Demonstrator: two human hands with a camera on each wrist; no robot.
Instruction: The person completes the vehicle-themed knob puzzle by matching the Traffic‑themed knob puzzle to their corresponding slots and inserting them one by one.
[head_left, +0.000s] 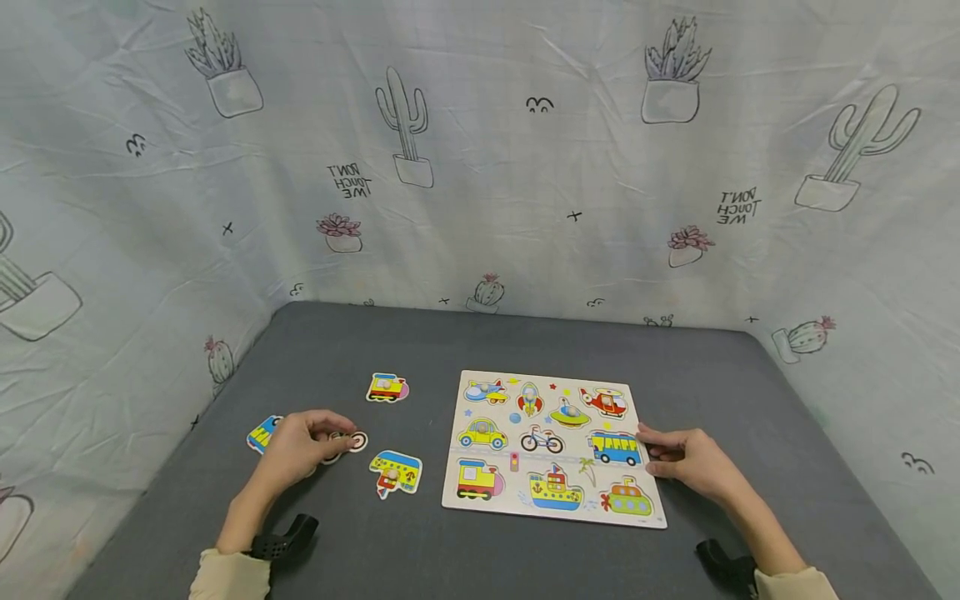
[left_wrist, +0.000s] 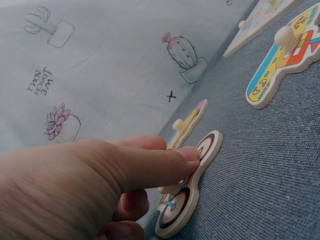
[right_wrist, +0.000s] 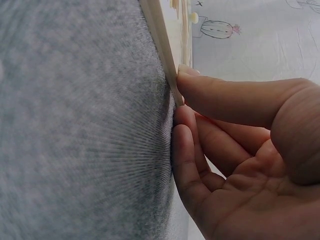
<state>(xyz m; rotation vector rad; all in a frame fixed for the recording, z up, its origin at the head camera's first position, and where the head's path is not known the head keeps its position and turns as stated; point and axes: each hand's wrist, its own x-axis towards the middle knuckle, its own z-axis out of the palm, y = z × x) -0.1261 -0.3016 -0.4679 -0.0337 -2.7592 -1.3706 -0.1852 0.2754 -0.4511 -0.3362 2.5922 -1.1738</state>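
A wooden bicycle puzzle piece (left_wrist: 176, 210) lies at the left of the table. My left hand (head_left: 296, 447) pinches it between thumb and fingers, which hide its middle. At the right, my right hand (head_left: 693, 461) grips the right edge of a wooden puzzle board (head_left: 555, 517), thumb on top and fingertips at the edge, as the right wrist view shows. The board carries pictures of vehicles, among them a bicycle, a train, a ship and a bus. Nearest the left hand are a ship piece (head_left: 397, 472), turned upside down, and a blue-and-yellow piece (head_left: 262, 433) partly covered by the hand.
A train piece (head_left: 387, 387) with a wooden knob lies behind the left hand. Grey cloth (head_left: 525, 342) covers the table. Behind it hangs a pale curtain (head_left: 487, 167) printed with cacti. Dark wrist bands (head_left: 285, 542) sit on both wrists.
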